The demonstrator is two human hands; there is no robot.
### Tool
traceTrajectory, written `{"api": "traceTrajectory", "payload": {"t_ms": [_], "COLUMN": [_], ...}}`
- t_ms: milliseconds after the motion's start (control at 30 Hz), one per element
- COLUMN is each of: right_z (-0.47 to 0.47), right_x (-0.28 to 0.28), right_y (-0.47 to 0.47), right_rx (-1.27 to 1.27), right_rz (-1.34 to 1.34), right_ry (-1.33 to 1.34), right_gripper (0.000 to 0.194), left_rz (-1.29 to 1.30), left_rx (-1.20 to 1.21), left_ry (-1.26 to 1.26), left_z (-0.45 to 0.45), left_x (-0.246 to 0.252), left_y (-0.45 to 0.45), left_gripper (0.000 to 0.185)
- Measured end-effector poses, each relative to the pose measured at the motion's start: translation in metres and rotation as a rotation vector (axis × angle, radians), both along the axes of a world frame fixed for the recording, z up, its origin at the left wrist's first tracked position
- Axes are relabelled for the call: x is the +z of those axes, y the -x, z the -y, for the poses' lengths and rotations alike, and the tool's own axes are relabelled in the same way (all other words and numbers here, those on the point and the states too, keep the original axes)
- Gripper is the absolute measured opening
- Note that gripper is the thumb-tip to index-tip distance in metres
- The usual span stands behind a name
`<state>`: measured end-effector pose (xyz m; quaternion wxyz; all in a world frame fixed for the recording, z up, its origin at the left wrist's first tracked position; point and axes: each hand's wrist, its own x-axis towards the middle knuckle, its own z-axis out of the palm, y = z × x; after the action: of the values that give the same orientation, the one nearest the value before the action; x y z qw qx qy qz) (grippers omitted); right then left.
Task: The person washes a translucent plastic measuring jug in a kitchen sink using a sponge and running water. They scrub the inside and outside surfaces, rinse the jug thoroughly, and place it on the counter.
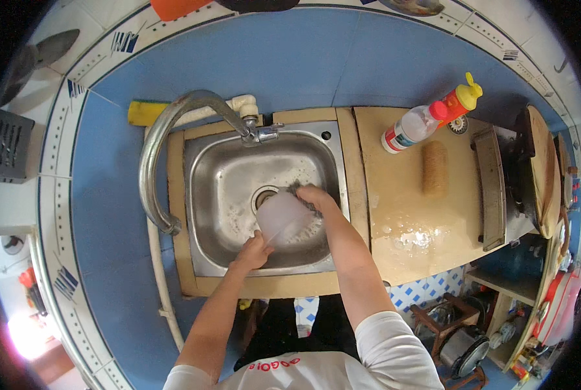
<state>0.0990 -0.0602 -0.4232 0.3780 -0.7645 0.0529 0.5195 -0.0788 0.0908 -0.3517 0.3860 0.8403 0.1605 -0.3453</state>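
Note:
Over the stainless steel sink [227, 195], my left hand [254, 250] grips the rim of a translucent whitish plastic container [281, 218], which is tilted above the basin. My right hand [314, 196] is at the container's upper right side, closed on a dark grey scrubber [295, 186] that is partly hidden and blurred. Behind the container the round drain [265, 197] shows in part. Suds and drops lie on the basin floor. The curved metal faucet [156, 161] points off to the left of the basin, and no water is seen running from it.
A plastic bottle with a red cap [412, 129], a red bottle with a yellow cap [458, 102] and a brown cylindrical loofah or brush-like object [434, 168] are on the wet beige counter [392, 204]. Further right stands a stove [495, 190]. A yellow sponge [146, 112] lies behind the faucet.

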Motion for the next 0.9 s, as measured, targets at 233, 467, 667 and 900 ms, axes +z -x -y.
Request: {"api": "traceTrajectory", "payload": {"t_ms": [233, 467, 667, 900], "right_z": [0.003, -0.015, -0.171, -0.053], "right_x": [-0.019, -0.018, -0.062, -0.014], "right_y": [0.001, 0.128, 0.126, -0.049], "right_rx": [0.045, 0.979, 0.796, 0.213], "right_rz": [0.566, 0.436, 0.699, 0.702], "right_ry": [-0.075, 0.15, -0.458, -0.265], "right_gripper": [0.029, 0.051, 0.051, 0.053], "left_rz": [0.132, 0.413, 0.597, 0.508], "left_rx": [0.468, 0.869, 0.669, 0.572], "left_ry": [0.029, 0.222, 0.004, -0.017], "left_z": [-0.045, -0.093, -0.091, -0.094], "left_x": [-0.006, 0.042, 0.064, 0.079], "left_y": [0.026, 0.044, 0.063, 0.07], "left_gripper": [0.042, 0.03, 0.026, 0.017]}}
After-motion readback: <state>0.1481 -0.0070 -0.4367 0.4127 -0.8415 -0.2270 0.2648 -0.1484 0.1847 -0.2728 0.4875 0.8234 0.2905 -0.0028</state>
